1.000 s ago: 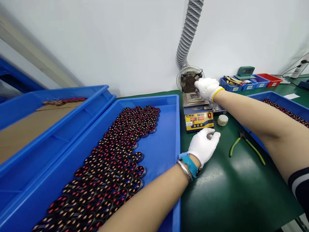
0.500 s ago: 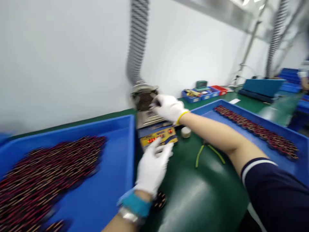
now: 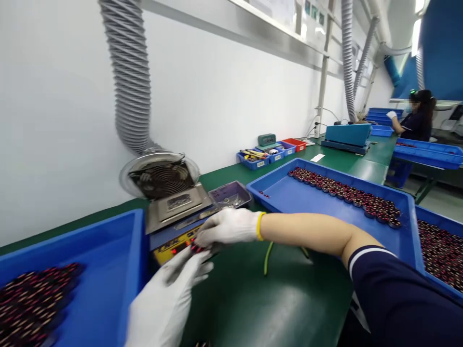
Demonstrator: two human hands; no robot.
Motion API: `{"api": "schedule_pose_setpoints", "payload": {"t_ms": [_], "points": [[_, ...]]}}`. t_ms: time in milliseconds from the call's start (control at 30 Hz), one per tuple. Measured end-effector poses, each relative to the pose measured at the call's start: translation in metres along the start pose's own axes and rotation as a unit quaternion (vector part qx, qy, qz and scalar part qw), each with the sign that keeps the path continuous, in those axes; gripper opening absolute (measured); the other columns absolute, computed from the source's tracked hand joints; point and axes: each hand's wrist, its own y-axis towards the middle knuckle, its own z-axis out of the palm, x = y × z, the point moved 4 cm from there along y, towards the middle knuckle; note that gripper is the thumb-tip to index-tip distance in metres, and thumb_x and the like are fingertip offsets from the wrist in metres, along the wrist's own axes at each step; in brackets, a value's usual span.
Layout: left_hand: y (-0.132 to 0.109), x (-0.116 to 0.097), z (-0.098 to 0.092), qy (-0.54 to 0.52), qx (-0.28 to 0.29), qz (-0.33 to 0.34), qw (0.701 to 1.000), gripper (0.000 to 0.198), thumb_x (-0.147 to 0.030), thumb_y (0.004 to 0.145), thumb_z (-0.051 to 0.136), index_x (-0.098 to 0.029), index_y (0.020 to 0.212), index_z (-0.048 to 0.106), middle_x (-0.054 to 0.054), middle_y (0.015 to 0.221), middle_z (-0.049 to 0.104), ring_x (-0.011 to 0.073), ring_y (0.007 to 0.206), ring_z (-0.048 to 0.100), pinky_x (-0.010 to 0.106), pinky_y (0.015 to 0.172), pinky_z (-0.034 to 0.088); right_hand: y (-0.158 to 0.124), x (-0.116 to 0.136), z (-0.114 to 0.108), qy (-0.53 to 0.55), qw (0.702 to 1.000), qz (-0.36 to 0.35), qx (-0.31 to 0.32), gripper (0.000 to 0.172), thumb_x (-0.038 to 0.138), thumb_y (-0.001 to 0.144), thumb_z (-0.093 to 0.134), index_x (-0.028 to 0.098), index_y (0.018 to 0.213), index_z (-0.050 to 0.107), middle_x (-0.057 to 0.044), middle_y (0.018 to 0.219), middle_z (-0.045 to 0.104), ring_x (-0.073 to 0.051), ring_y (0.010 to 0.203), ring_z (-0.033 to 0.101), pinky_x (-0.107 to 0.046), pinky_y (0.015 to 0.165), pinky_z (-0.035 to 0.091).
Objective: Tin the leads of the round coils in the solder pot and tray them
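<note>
Pinching a small round part (image 3: 196, 248) in the closed grip of the right hand (image 3: 228, 226), in front of the yellow-fronted machine (image 3: 168, 251). Curving the left hand (image 3: 162, 296) just below the part, with fingers loosely parted; cannot tell whether touching. Too blurred to read tilt.

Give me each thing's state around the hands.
Right hand: closed on round part
Left hand: curled at that part, grip unclear
Yellow device: display lit, partly covered
Left blue tray: partly filled
Middle blue tray: partly filled
Purple bin: holding metal bits
Green handles: spread, partly hidden
</note>
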Motion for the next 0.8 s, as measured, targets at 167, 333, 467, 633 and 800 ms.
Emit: {"api": "schedule_pose_setpoints", "payload": {"t_ms": [167, 333, 467, 633, 800], "points": [[-0.007, 0.026, 0.02, 0.054, 0.121, 0.043, 0.99, 0.06, -0.049, 0.073, 0.064, -0.01, 0.119, 0.059, 0.01, 0.093, 0.071, 0.019, 0.072, 0.066, 0.033, 0.07, 0.052, 0.035, -0.01, -0.01, 0.051, 0.998, 0.036, -0.016, 0.021, 0.038, 0.078, 0.064, 0.025, 0.095, 0.069, 0.003, 0.084, 0.068, -0.013, 0.076, 0.065, -0.021, 0.066, 0.052], [-0.015, 0.04, 0.032, 0.226, 0.193, 0.126, 0.946, 0.048, -0.047, 0.078, 0.058, -0.014, 0.111, 0.067, 0.009, 0.095, 0.071, 0.0228, 0.088, 0.065, 0.034, 0.082, 0.049, 0.1, -0.015, -0.004, 0.032, 0.996, 0.058, -0.057, 0.03, 0.037, 0.078, 0.063, 0.018, 0.102, 0.066, -0.004, 0.08, 0.067, -0.016, 0.072, 0.064, -0.025, 0.068, 0.052], [-0.021, 0.043, 0.035, 0.321, 0.23, 0.149, 0.906, 0.042, -0.048, 0.079, 0.052, -0.021, 0.106, 0.069, 0.006, 0.095, 0.071, 0.0237, 0.086, 0.065, 0.034, 0.077, 0.05, 0.128, -0.012, 0.0, -0.034, 0.992, 0.055, -0.104, 0.03, 0.039, 0.077, 0.064, 0.02, 0.099, 0.068, -0.003, 0.078, 0.066, -0.018, 0.072, 0.064, -0.029, 0.075, 0.051], [-0.023, 0.045, 0.036, 0.362, 0.252, 0.147, 0.886, 0.043, -0.05, 0.079, 0.048, -0.024, 0.106, 0.069, 0.005, 0.094, 0.071, 0.0246, 0.085, 0.065, 0.034, 0.073, 0.049, 0.139, -0.01, 0.009, -0.117, 0.983, 0.035, -0.138, 0.032, 0.039, 0.075, 0.063, 0.022, 0.101, 0.067, -0.005, 0.101, 0.065, -0.024, 0.097, 0.061, -0.036, 0.087, 0.048], [-0.024, 0.046, 0.038, 0.382, 0.267, 0.154, 0.872, 0.044, -0.049, 0.079, 0.047, -0.023, 0.108, 0.068, 0.006, 0.098, 0.071, 0.0257, 0.087, 0.064, 0.036, 0.073, 0.049, 0.14, -0.013, 0.018, -0.155, 0.979, 0.037, -0.127, 0.033, 0.041, 0.076, 0.061, 0.023, 0.104, 0.066, -0.006, 0.106, 0.064, -0.027, 0.101, 0.059, -0.041, 0.089, 0.047]]}}
